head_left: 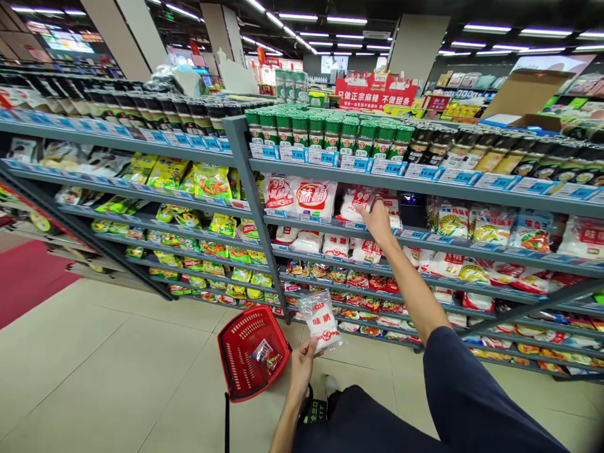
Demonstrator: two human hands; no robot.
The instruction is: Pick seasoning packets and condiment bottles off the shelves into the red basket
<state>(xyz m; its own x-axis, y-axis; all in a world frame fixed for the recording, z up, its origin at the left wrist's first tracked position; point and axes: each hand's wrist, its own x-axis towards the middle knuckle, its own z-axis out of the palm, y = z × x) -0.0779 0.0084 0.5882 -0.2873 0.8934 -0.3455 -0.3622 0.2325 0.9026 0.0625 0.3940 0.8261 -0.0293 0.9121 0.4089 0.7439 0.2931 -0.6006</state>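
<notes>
My left hand [304, 362] pinches the lower edge of a clear plastic bag of white MSG with red print [322, 319], held upright in front of the lower shelves. Up on the second shelf, my right hand [379, 221] is closed on another white and red MSG bag [352, 204], which still rests there. Its fingertips lie against the bag's right part; the thumb is partly hidden. Directly left of it stand more MSG bags [315, 197]. Down on the floor, left of my left hand, is a red shopping basket [229, 358] holding a small packet [267, 353].
Green-capped spice jars [333, 132] line the top shelf above my right hand, behind price labels [292, 154]. A grey shelf post [257, 207] rises left of the MSG bags. Yellow seasoning packets [212, 182] fill the left shelves. The basket's black handle [227, 421] points toward me.
</notes>
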